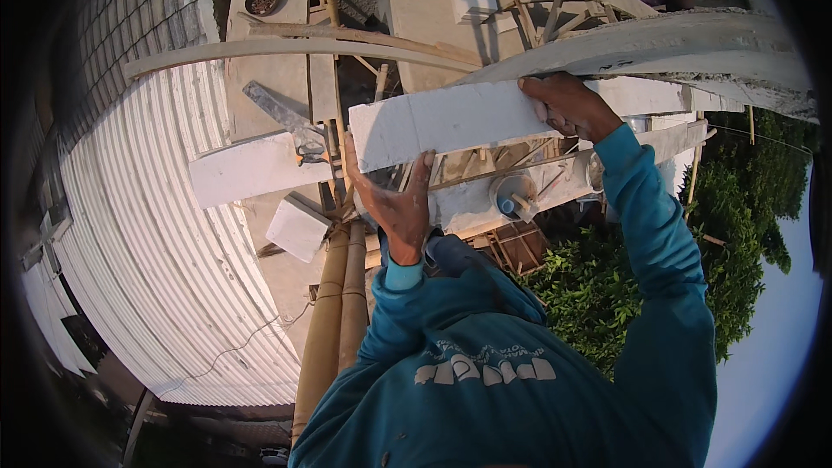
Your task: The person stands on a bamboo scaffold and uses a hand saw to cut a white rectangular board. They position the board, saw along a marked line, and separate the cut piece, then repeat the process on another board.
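Left hand [396, 211] spread round, right hand [572, 106] gripping long white block [451, 121]; another block [251, 166] left, bamboo poles [326, 316] near left, bucket [516, 179] right.

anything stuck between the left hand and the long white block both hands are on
Nothing visible: the left hand directly touches the left end of the long white block, its thumb at the lower edge. The right hand grips the block farther right.

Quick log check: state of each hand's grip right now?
Left hand: holding the long white block at its left end.
Right hand: holding the same block toward its right end.
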The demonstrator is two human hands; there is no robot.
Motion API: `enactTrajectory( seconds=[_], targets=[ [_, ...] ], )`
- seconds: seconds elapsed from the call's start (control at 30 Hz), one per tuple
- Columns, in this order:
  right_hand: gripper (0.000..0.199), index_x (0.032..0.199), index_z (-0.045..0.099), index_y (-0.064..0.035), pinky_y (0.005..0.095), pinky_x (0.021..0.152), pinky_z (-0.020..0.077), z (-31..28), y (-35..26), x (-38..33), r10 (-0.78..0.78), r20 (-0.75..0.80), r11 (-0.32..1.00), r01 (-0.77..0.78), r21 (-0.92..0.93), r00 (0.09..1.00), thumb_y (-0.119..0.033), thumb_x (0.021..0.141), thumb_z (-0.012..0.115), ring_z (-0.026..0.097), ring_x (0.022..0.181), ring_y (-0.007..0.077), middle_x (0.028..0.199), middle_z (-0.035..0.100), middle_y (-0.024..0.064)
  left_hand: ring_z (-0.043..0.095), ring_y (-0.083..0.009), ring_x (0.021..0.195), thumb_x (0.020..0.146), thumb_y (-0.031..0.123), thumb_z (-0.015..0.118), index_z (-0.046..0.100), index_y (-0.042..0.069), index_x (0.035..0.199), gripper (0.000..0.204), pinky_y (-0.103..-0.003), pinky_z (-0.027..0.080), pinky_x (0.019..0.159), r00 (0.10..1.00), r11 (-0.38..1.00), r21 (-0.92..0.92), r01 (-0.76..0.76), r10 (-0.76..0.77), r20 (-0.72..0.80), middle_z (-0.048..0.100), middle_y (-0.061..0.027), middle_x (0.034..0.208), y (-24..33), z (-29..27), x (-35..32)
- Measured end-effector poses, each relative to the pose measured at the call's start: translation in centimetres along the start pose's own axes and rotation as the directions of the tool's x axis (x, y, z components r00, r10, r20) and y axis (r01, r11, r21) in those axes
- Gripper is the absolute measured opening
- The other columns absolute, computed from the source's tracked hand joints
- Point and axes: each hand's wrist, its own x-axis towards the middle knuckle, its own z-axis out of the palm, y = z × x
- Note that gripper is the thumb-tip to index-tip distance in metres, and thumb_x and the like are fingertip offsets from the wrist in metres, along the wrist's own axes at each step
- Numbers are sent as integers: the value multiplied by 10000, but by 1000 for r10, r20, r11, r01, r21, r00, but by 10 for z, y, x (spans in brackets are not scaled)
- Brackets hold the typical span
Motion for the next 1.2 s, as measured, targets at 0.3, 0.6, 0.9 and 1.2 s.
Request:
enactTrajectory(
  seconds=[0.3,0.6,0.9,1.2],
  targets=[
    [436,680,599,-26,295,344,283,-10,-3,-27,186,199,929,-106,-354,962,-411,877,646,390,344,122,465,453,35,510,-342,1199,793,296,834,391,-100,1338,807,-443,386,1053,1000,984,178,-8,10,-10,513,-264,1277,3,1,3],
    [285,922,677,-26,418,740,511,34,13,-65,-582,-237,769,431,-471,778,-281,833,768,625,752,325,854,651,162,357,-397,1380,734,315,880,317,-91,1461,1005,-512,285,1142,993,993,45,108,-109,34,389,-301,1442,3,-1,5],
    [952,1424,417,-41,496,1125,332,73,-7,-38,-898,121,158,566,-809,423,-230,632,910,487,1224,381,1255,548,187,360,-421,1379,674,443,900,249,-90,1469,1158,-484,305,1153,1000,999,40,-19,20,-17,360,-315,1448,1,3,9],
    [784,1287,552,-23,484,1039,371,69,-10,-20,-829,246,120,590,-798,502,-265,619,884,528,1134,378,1152,565,189,347,-415,1399,678,472,890,212,-88,1497,1202,-461,306,1161,988,992,26,-121,123,-95,334,-309,1484,-13,1,-3]
  ],
)
